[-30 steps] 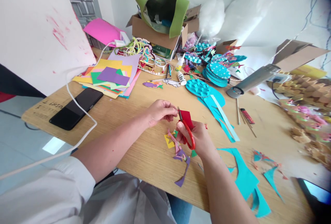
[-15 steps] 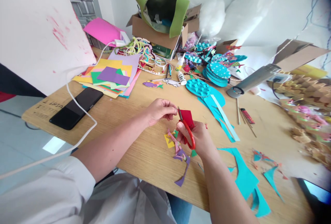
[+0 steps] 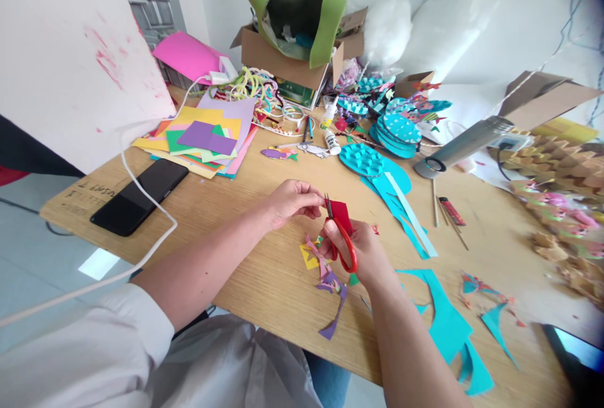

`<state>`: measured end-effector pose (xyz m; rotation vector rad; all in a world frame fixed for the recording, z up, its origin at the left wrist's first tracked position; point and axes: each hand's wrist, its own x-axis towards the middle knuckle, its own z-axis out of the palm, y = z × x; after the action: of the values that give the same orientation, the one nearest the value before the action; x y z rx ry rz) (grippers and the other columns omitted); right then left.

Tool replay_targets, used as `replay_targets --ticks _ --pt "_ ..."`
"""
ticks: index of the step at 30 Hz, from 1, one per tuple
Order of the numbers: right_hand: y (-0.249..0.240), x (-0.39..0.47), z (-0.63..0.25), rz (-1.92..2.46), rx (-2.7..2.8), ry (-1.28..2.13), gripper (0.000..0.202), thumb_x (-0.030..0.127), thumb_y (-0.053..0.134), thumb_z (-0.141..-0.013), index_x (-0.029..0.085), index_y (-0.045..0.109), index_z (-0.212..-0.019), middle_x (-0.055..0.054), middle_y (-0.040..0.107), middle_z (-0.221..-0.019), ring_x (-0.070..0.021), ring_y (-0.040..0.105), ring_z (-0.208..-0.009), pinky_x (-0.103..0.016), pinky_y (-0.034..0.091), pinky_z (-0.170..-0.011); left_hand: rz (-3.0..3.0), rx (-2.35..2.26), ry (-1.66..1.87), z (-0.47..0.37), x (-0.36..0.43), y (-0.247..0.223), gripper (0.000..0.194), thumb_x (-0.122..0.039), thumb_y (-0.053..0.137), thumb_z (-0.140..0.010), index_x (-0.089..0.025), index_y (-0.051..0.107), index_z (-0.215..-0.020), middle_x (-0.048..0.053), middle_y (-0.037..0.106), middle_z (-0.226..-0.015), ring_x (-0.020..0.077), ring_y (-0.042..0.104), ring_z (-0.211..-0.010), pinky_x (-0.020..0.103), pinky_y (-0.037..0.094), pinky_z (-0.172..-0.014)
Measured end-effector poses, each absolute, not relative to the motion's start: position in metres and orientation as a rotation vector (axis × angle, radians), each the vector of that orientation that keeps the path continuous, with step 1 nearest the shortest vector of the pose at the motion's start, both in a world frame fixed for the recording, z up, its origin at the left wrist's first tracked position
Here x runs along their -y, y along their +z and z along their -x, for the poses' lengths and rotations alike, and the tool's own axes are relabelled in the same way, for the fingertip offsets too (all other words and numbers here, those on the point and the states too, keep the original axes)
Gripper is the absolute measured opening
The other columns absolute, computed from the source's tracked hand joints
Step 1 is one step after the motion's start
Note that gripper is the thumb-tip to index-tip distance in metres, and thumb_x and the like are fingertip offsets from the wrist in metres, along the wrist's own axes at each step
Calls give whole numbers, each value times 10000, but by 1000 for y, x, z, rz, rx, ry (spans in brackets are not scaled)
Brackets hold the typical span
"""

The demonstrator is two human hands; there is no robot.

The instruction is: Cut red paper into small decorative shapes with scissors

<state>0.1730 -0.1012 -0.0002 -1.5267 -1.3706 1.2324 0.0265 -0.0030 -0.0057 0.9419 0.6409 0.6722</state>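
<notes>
Red-handled scissors (image 3: 348, 251) are held in my right hand (image 3: 361, 248), with their blades pointing up and away from me. A piece of red paper (image 3: 340, 212) lies against the blades, beside the fingers of my right hand. My left hand (image 3: 299, 202) is closed in a pinch just left of the blade tips, at the left edge of the red paper; what its fingertips hold is too small to tell. Below the hands lie a yellow scrap (image 3: 309, 257), pink scraps and a curved purple scrap (image 3: 338, 314).
A black phone (image 3: 139, 197) with a white cable across it lies at left, near stacked colored paper (image 3: 189, 117). Glue bottle (image 3: 332, 142) stands behind the hands. Blue cutouts (image 3: 448, 320), a metal flask (image 3: 465, 144) and a red lighter (image 3: 452, 211) are at right.
The red paper has shifted very slightly left. Both hands have stayed almost in place, and the scissors have barely moved.
</notes>
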Motion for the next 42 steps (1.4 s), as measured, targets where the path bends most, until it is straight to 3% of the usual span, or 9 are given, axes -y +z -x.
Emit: replay_targets --ticks 29,42 --pt "10 102 -171 1584 1430 1164 517 658 663 -707 142 631 -674 -49 650 -520 -174 633 -471 -231 477 -439 -905 -651 614 -26 4 -2 40 -113 638 -663 -101 603 -645 26 647 -601 87 569 -460 224 442 -514" --pt "11 101 -173 1636 1390 1175 462 590 716 -690 158 578 -602 -14 582 -448 -137 552 -410 -224 438 -418 -912 -651 604 -25 4 0 28 -111 624 -645 -107 600 -630 17 623 -551 92 561 -445 218 427 -496"
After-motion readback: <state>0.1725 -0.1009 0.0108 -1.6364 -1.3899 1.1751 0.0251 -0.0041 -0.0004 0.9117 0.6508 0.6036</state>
